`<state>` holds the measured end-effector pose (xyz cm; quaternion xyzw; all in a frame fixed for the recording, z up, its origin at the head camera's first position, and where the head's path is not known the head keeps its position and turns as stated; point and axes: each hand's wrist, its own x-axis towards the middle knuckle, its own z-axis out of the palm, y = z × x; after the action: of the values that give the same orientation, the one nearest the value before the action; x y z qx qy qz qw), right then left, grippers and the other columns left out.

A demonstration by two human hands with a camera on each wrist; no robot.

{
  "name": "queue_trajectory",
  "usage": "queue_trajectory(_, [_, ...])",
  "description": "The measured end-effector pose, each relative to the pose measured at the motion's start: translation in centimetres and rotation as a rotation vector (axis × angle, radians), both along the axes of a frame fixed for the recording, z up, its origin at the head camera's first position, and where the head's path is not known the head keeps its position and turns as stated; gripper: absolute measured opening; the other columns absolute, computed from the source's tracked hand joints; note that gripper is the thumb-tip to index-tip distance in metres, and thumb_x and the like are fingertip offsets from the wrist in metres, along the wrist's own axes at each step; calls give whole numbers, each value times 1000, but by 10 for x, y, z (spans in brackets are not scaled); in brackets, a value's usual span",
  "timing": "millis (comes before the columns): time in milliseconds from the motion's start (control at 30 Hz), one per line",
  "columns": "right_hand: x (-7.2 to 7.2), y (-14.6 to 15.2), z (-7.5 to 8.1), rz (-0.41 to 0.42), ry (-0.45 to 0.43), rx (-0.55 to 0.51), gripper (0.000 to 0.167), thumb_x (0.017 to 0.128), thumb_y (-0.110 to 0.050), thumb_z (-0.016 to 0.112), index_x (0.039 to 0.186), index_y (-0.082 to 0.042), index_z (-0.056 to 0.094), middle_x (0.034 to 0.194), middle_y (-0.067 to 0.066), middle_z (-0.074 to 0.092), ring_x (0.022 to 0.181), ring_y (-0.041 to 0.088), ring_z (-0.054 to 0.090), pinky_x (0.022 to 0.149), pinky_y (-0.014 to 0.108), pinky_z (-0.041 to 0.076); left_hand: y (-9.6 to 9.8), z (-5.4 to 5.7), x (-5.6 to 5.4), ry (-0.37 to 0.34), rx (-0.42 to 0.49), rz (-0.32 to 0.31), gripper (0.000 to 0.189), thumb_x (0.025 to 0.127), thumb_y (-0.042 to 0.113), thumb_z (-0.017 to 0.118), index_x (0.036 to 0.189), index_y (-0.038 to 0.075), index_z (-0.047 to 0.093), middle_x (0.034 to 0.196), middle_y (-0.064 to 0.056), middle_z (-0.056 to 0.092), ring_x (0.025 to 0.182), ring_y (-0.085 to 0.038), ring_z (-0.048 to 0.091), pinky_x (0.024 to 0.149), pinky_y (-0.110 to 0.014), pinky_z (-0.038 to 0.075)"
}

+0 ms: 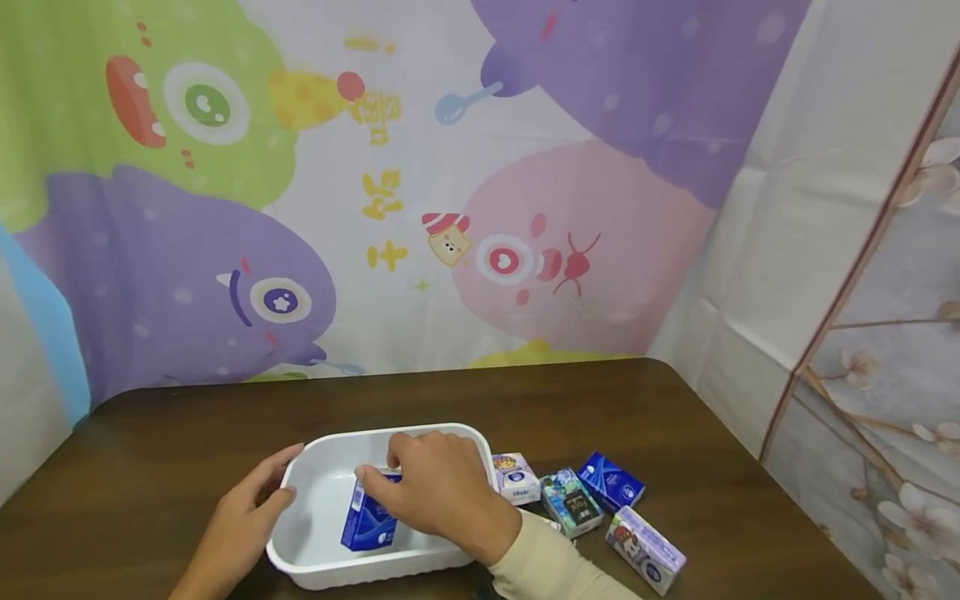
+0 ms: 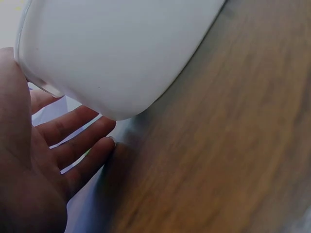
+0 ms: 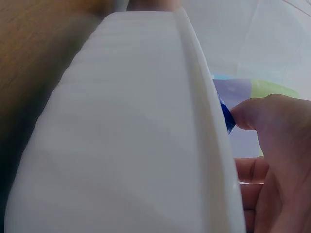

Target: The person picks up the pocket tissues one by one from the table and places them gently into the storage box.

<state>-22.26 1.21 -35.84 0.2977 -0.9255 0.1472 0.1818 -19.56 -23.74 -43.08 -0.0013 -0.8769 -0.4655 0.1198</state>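
Observation:
A white plastic basin (image 1: 315,575) stands on the table. My left hand (image 1: 247,508) is at its left end, thumb at the rim. In the left wrist view that hand's fingers (image 2: 80,145) lie fairly straight along the outside of the wall. My right hand (image 1: 442,492) reaches over the basin and grips a blue tissue pack (image 1: 369,517) by its upper end, the pack tilted inside the basin. In the right wrist view the thumb (image 3: 248,114) presses on the pack's blue corner (image 3: 227,116), just past the rim; the rest is behind the wall.
Right of the basin lie several more packs: a purple-and-white one (image 1: 517,479) against its side, a green-blue one (image 1: 572,502), a dark blue one (image 1: 611,481) and a lilac one (image 1: 645,548). Another is partly hidden by the right wrist. A cartoon-printed curtain (image 1: 405,317) hangs behind the brown table (image 1: 187,425).

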Motion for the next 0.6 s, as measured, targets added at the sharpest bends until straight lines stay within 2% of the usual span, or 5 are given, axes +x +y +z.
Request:
queue_trajectory(133, [1, -2, -2, 5, 4, 11, 42, 93, -59, 59, 80, -21, 71, 55, -14, 50, 51, 4, 44, 45, 26, 31, -1, -2, 0, 11, 15, -1, 45, 101, 13, 55, 146, 15, 53, 123, -14, 66, 98, -6, 60, 73, -26, 52])
queue_trajectory(433, [4, -4, -3, 28, -55, 61, 44, 92, -61, 59, 80, -21, 72, 53, -14, 45, 50, 4, 42, 43, 27, 32, -1, -4, -2, 69, 6, -13, 44, 101, 13, 56, 145, 16, 54, 119, -12, 67, 97, -7, 59, 74, -25, 51])
queue_trajectory(600, [6, -5, -5, 26, -57, 69, 44, 92, -61, 59, 80, -21, 72, 53, -14, 46, 50, 4, 43, 43, 27, 33, -1, -3, 2, 58, 7, -7, 44, 100, 12, 56, 144, 15, 54, 119, -12, 67, 97, -9, 60, 74, -25, 51])
